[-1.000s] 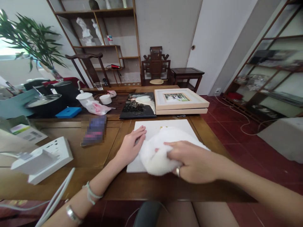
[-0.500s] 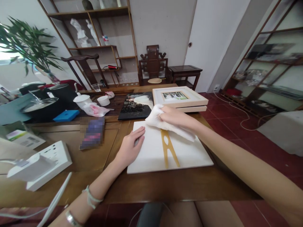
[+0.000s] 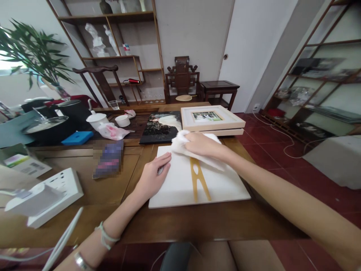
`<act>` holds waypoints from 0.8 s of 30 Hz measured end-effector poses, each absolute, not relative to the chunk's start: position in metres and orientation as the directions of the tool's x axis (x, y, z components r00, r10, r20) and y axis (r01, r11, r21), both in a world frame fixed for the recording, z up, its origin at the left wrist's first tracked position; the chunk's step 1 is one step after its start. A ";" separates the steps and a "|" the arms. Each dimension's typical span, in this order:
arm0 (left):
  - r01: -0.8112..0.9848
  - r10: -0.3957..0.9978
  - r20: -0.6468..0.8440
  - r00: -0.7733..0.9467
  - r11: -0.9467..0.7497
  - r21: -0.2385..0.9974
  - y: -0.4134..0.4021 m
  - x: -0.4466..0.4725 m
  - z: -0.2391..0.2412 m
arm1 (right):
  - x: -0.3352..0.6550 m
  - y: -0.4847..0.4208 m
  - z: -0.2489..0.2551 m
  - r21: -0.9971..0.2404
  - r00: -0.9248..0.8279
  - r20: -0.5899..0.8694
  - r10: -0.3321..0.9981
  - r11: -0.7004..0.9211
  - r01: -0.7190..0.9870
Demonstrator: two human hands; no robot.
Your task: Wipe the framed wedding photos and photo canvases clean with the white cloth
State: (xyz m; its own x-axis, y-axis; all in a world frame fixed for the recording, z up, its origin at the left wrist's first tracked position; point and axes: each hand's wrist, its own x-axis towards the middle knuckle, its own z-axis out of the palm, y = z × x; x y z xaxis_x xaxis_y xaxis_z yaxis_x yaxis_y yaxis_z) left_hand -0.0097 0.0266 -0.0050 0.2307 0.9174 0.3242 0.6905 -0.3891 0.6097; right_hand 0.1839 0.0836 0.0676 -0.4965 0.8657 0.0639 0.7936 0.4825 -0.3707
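a: what is your left hand (image 3: 153, 175) doing?
b: it lies released, palm down, over the left edge of the white board (image 3: 225, 188), with your fingers stretched out on the surface.
a: and your right hand (image 3: 200, 144)?
b: you grasp a bunched white cloth (image 3: 179, 145) with it at the board's far side; your fingertips are probably tucked into the folds, though the cloth hides them.
a: where is the gold shape (image 3: 198, 177)?
b: on the board, nearer you than the cloth. its two legs point toward you, with an oval hole above them.
a: what lies beyond the board?
b: on your wooden table (image 3: 183, 224), a dark picture panel (image 3: 162, 130) lies just left of a framed picture (image 3: 213, 121), which is stacked on another frame (image 3: 238, 131).
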 end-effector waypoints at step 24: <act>0.703 0.901 0.344 0.265 -0.425 0.570 0.027 -0.008 -0.005 | 0.272 0.005 0.053 -0.205 -0.508 -0.029 0.861 0.493 0.846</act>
State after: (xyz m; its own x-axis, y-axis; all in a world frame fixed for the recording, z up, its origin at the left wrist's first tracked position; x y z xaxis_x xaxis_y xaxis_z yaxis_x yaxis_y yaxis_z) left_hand -0.0078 0.0269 -0.0048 0.2647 0.9008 0.3443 0.7035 -0.4246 0.5699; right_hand 0.2718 0.0050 0.0531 -0.5083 0.8607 -0.0293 0.8457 0.4925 -0.2055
